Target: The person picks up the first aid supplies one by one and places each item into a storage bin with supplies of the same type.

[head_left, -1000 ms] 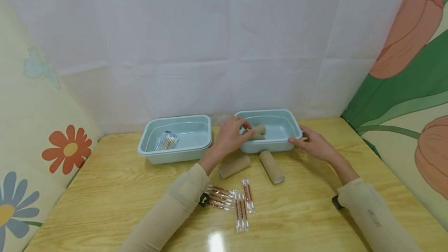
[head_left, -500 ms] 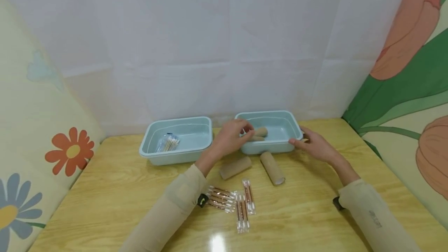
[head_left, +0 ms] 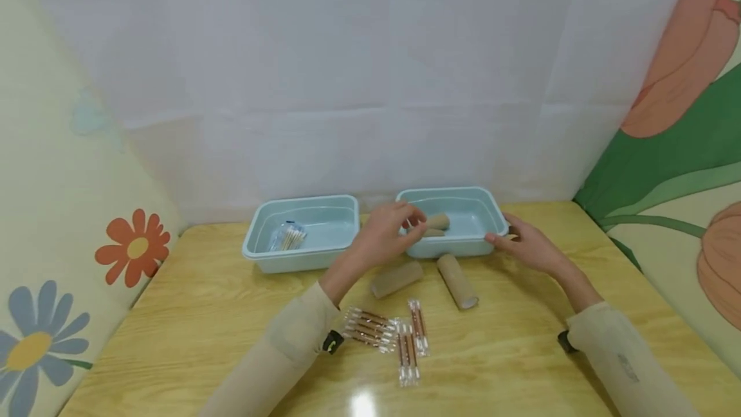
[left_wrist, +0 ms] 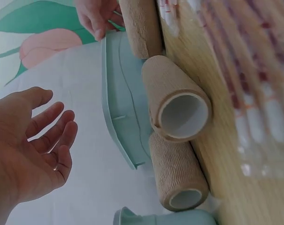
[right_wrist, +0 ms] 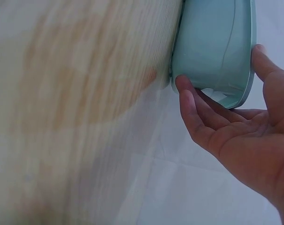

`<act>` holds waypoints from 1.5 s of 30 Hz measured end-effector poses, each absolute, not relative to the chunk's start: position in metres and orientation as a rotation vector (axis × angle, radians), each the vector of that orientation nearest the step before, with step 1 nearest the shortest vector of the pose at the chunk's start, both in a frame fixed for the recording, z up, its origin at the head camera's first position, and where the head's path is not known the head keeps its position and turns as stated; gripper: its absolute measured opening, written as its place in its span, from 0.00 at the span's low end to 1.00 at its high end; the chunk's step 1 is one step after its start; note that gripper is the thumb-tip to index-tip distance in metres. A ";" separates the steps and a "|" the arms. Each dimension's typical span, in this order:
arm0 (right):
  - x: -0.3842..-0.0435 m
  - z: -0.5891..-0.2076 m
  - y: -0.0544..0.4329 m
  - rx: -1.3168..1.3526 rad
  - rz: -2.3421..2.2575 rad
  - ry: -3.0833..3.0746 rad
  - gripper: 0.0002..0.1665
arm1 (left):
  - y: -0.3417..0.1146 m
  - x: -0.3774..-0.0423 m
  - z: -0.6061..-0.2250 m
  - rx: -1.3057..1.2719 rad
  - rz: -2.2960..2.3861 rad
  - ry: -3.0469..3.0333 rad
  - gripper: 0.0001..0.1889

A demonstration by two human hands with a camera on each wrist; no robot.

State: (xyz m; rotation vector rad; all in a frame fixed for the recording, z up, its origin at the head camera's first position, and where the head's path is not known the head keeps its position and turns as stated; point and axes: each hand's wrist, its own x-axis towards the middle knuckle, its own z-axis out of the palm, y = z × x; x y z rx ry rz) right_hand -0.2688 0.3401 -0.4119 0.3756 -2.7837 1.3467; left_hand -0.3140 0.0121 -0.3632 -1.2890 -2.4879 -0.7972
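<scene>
My left hand [head_left: 384, 230] hovers over the left end of the right-hand pale blue plastic basin [head_left: 448, 248]. In the left wrist view its fingers are loosely bent, with nothing between them and the thumb. Close by its fingertips, tan bandage rolls [head_left: 438, 221] lie inside that basin, partly hidden by the hand. My right hand [head_left: 529, 246] grips the basin's right end, thumb at the rim and fingers beneath in the right wrist view [right_wrist: 240, 117]. Before the basin, two more crepe-textured bandage rolls [head_left: 397, 278] [head_left: 457, 282] lie on the table; the left wrist view shows another roll [left_wrist: 179, 173] beside them.
To the left stands a second pale blue basin [head_left: 309, 259] holding a clear bag of cotton swabs [head_left: 287, 237]. Sealed swabs with reddish-brown sticks [head_left: 370, 329] [head_left: 408, 352] lie on the wooden table [head_left: 498, 365] near my left sleeve. White sheeting [head_left: 324, 82] hangs behind.
The head view has shifted slightly, so everything sits a little farther right. My left hand stays above the basin's left end, and the right hand keeps its hold on the other end.
</scene>
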 end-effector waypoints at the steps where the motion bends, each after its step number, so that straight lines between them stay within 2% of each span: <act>1: -0.268 -0.412 0.340 0.377 1.345 -2.785 0.43 | 0.011 -0.313 -0.364 -1.284 -0.804 -2.493 0.11; 16: -0.262 -0.418 0.343 0.332 1.334 -2.801 0.45 | -0.019 -0.301 -0.389 -1.273 -0.837 -2.556 0.11; 25: -0.261 -0.417 0.344 0.328 1.363 -2.785 0.45 | -0.023 -0.301 -0.399 -1.383 -0.825 -2.614 0.19; 33: -0.263 -0.415 0.340 0.332 1.377 -2.788 0.44 | -0.026 -0.299 -0.399 -1.469 -0.670 -2.693 0.19; 37: -0.263 -0.412 0.338 0.346 1.398 -2.777 0.45 | -0.028 -0.296 -0.399 -1.449 -0.621 -2.751 0.19; 45: -0.263 -0.411 0.336 0.354 1.388 -2.781 0.45 | -0.031 -0.294 -0.399 -1.368 -0.565 -2.888 0.26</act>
